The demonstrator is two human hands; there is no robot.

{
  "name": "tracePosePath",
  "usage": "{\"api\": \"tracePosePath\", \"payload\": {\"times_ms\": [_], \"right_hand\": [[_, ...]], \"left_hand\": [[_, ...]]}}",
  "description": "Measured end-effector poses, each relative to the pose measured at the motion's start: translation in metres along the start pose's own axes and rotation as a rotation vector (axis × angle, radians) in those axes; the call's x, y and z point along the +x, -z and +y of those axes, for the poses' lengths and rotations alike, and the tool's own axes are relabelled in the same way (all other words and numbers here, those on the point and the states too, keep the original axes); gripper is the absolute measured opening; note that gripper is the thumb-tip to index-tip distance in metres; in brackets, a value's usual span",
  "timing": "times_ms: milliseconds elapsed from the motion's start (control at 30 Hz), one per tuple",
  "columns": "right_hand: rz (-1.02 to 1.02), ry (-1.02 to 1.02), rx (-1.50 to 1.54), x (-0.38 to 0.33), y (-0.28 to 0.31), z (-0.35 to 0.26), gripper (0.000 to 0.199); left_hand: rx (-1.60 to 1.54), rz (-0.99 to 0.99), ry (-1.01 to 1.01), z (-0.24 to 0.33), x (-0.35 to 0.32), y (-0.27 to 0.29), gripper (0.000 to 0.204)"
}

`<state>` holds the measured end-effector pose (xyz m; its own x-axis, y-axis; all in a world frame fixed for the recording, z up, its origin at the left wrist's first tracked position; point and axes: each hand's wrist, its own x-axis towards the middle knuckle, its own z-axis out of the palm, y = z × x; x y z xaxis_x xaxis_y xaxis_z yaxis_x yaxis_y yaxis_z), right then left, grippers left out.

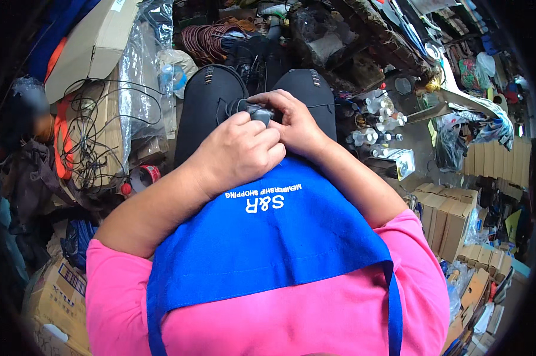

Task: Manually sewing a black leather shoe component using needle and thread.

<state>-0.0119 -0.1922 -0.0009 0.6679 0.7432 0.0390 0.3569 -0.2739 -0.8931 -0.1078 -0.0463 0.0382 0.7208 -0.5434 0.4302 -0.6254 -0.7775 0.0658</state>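
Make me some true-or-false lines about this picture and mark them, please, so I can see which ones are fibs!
1. The right hand holds a small dark thing. True.
2. The apron is yellow. False: it is blue.
3. The shirt is pink. True.
4. The clear bottles are on the person's left. False: they are on the right.
5. A coil of reddish wire lies beyond the knees. True.
6. The two hands are far apart. False: the left hand is close beside the right one.
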Motion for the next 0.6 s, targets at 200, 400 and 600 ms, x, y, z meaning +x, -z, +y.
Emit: {"api": "tracePosePath", "payload": {"times_ms": [200, 400, 600], "right_hand": [[0.098, 0.066, 0.067, 0.006, -0.022, 0.008, 0.038], [-0.112, -0.115, 0.465, 0.008, -0.025, 0.026, 0.045], [-0.025, -0.141, 0.409, 0.006, -0.027, 0.022, 0.043]], "left_hand": [[-0.061, 0.015, 0.072, 0.003, -0.014, -0.002, 0.008], [-0.055, -0.086, 0.112, -0.007, 0.001, 0.02, 0.009], [-0.195, -0.451, 0.184, -0.02, 0.009, 0.022, 0.014]]}}
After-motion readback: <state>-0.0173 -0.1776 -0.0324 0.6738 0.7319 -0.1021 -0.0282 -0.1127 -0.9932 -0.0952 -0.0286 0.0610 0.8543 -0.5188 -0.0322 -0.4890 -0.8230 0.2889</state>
